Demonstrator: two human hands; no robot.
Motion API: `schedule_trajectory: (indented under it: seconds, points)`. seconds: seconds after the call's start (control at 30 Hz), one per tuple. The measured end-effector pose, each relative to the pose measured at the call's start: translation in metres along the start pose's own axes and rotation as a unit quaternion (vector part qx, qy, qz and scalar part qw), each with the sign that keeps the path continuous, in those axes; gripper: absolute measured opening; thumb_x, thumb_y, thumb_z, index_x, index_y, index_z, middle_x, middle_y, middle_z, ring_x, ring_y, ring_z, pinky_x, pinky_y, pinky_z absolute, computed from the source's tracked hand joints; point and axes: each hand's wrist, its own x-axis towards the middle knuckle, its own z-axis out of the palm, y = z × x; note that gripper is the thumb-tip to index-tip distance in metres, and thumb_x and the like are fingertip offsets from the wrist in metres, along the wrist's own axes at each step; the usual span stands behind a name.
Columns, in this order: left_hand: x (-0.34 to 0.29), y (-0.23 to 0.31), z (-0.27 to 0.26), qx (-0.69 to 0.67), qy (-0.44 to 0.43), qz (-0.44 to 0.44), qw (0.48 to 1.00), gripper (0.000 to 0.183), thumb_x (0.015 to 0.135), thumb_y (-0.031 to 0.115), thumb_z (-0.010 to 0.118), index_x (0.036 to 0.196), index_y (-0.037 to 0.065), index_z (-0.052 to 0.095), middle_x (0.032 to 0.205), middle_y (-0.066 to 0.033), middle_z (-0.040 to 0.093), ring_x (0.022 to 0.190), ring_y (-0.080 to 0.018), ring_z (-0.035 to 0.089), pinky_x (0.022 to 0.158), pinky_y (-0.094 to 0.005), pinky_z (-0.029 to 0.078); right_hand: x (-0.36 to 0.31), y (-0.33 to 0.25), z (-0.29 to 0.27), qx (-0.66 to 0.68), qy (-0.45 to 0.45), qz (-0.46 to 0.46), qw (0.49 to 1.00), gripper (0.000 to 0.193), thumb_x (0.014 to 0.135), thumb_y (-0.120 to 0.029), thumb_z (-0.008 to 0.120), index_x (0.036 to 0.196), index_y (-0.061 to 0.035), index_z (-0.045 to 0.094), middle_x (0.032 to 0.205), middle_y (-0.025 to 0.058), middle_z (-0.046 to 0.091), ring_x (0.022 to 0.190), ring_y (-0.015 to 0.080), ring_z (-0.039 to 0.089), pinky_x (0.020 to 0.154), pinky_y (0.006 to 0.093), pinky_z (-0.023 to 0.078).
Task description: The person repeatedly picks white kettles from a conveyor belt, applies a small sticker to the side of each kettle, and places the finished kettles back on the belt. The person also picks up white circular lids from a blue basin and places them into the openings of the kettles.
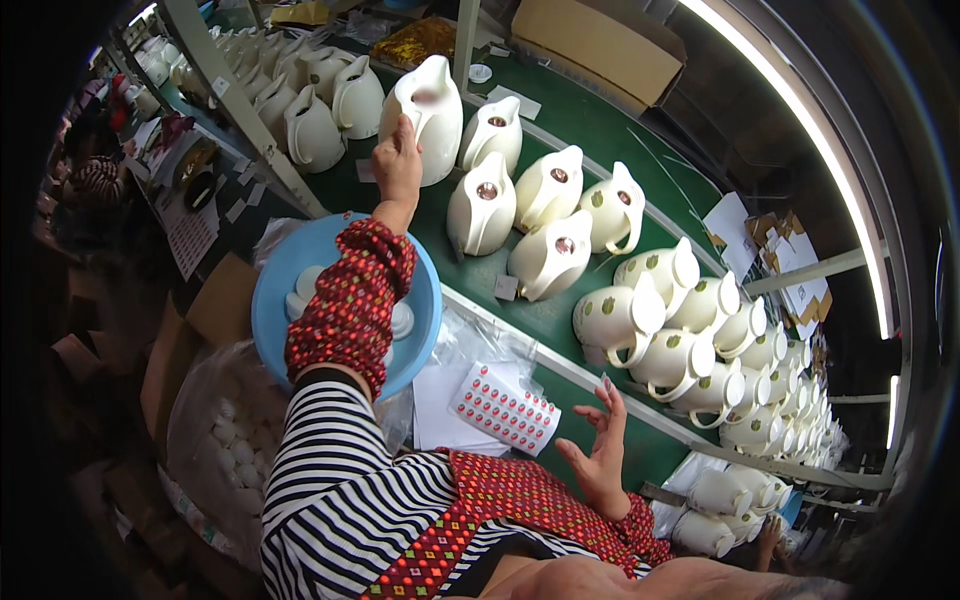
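Note:
My left hand (398, 168) reaches far forward, closed around the handle of a tall cream-white jug (444, 120). The jug stands upright on the green bench, and its open mouth shows near the spout. Part of my grip is hidden behind the hand. Over the bench's near edge, my right hand (603, 450) is raised with fingers spread, holding nothing. Beside it lies a white sheet of small red stickers (507, 408). Several lidless jugs (483, 205) stand right of the held one. Under my left forearm is a blue basin (270, 300) with round white lids (401, 321).
Lidded jugs with green emblems (618, 318) crowd the bench to the right. More jugs (315, 130) stand at the far left behind a metal post (235, 105). A plastic bag of small white parts (230, 440) sits below the basin. A cardboard box (600, 45) rests at the back.

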Motion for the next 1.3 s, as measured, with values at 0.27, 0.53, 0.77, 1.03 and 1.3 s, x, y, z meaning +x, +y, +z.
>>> schedule_trajectory:
  seconds: [0.27, 0.53, 0.77, 1.03, 1.3]
  points:
    - [0.022, -0.167, 0.063, 0.03, -0.016, -0.12, 0.992, 0.07, 0.107, 0.054, 0.041, 0.075, -0.001, 0.072, 0.072, -0.0181, 0.071, 0.074, -0.0375, 0.07, 0.076, -0.0469, 0.053, 0.044, 0.003, 0.019, 0.006, -0.034, 0.081, 0.996, 0.112, 0.077, -0.023, 0.091, 0.162, -0.0052, 0.02, 0.155, 0.0186, 0.037, 0.113, 0.0243, 0.061, 0.106, 0.0407, 0.045]
    - [0.069, -0.166, 0.035, 0.222, -0.016, -0.092, 0.971, 0.041, 0.098, 0.036, 0.063, 0.119, 0.0, 0.065, 0.128, -0.0295, 0.064, 0.122, -0.0439, 0.056, 0.102, -0.0509, 0.043, 0.095, 0.016, 0.044, 0.036, -0.054, 0.135, 0.989, 0.106, 0.077, -0.009, 0.088, 0.16, -0.0046, 0.022, 0.152, 0.0196, 0.041, 0.11, 0.0218, 0.064, 0.104, 0.0387, 0.048]
    - [0.251, -0.235, -0.024, 0.325, 0.044, 0.039, 0.944, 0.072, 0.092, 0.025, 0.071, 0.147, -0.007, 0.038, 0.152, -0.0345, 0.039, 0.142, -0.0465, 0.04, 0.12, -0.0488, 0.034, 0.121, 0.032, 0.052, 0.052, -0.082, 0.167, 0.981, 0.105, 0.077, -0.004, 0.088, 0.16, -0.0064, 0.024, 0.15, 0.0197, 0.042, 0.109, 0.0208, 0.064, 0.104, 0.0382, 0.048]
    - [0.234, -0.246, -0.018, 0.2, -0.05, -0.04, 0.978, 0.041, 0.098, 0.029, 0.068, 0.123, -0.003, 0.065, 0.111, -0.0209, 0.072, 0.104, -0.0327, 0.068, 0.093, -0.0428, 0.05, 0.121, 0.03, 0.051, -0.023, -0.093, 0.112, 0.989, 0.068, 0.079, -0.002, 0.085, 0.139, -0.0044, 0.055, 0.146, 0.0151, 0.046, 0.117, 0.0243, 0.061, 0.106, 0.0376, 0.048]
    - [0.145, -0.081, -0.026, 0.005, -0.083, 0.087, 0.993, 0.025, 0.1, 0.022, 0.066, 0.094, -0.002, 0.064, 0.088, -0.0129, 0.075, 0.085, -0.0272, 0.072, 0.079, -0.0392, 0.053, 0.102, -0.004, 0.037, -0.044, -0.078, 0.03, 0.996, 0.016, 0.079, 0.001, 0.083, 0.093, -0.0035, 0.077, 0.132, 0.018, 0.06, 0.126, 0.0304, 0.059, 0.11, 0.0405, 0.046]
